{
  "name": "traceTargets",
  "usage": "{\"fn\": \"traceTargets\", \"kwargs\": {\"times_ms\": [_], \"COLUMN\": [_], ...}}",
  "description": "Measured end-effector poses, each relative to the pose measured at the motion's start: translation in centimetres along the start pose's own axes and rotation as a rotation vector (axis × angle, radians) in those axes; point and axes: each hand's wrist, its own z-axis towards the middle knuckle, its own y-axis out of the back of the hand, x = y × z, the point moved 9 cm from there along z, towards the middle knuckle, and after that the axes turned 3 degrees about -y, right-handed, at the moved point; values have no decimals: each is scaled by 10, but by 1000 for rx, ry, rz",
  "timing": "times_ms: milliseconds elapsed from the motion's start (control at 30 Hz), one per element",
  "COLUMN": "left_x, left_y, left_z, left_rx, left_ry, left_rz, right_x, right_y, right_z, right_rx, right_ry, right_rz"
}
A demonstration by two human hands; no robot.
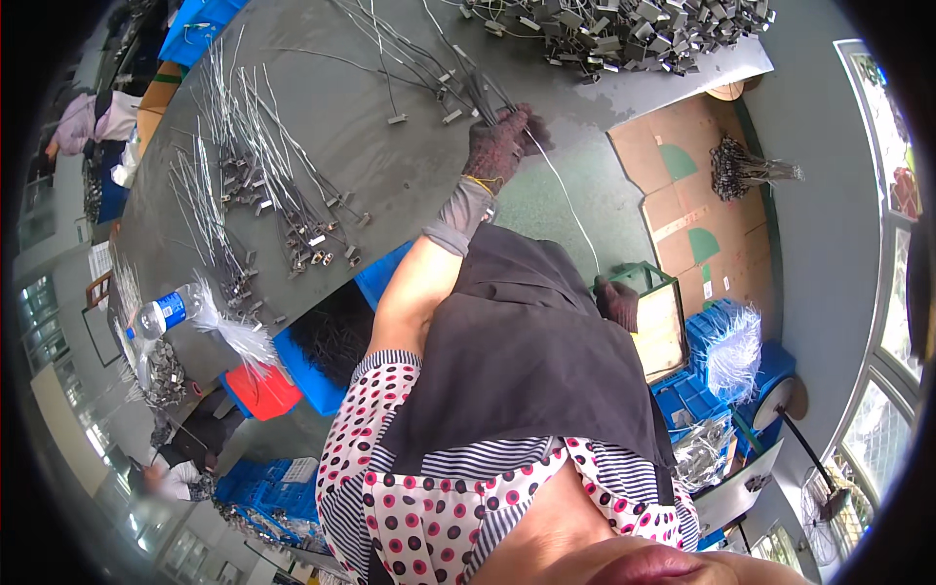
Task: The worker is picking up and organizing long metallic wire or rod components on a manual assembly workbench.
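My left hand [502,146], in a dark reddish work glove, is closed round a bunch of grey cables [480,96] at the table's near edge. Small metal-ended connectors [451,115] on loose cables lie just beyond it. A single pale cable [570,203] hangs in a curve from this hand down to my right hand [616,302]. The right hand, gloved too, appears closed on the cable's lower end, beside a green-rimmed box [663,327]; the apron partly hides it, and its fingertips do not show.
The grey table [322,117] carries sorted cable bundles [258,185] on the left and a heap of connectors [643,34] at the far right. A bottle [164,314] lies at left. Cardboard [673,210] with another bundle [746,171] and blue crates [726,351] are at right.
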Motion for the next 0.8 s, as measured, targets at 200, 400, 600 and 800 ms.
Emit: {"fn": "traceTargets", "kwargs": {"times_ms": [200, 400, 600, 800], "left_x": [-51, -80, -57, -92], "left_y": [17, 33, 22, -11], "left_z": [15, 18, 7, 11], "left_rx": [-1, 24, -54, -42], "left_ry": [44, -79, -104, -99], "left_rz": [-384, -106, 408, 650], "right_x": [9, 71, 257, 347], "right_y": [-21, -61, -140, -180], "right_z": [15, 33, 32, 39], "right_rx": [46, 252, 403, 462], "right_ry": [23, 141, 369, 312], "right_rz": [29, -54, 164, 381]}}
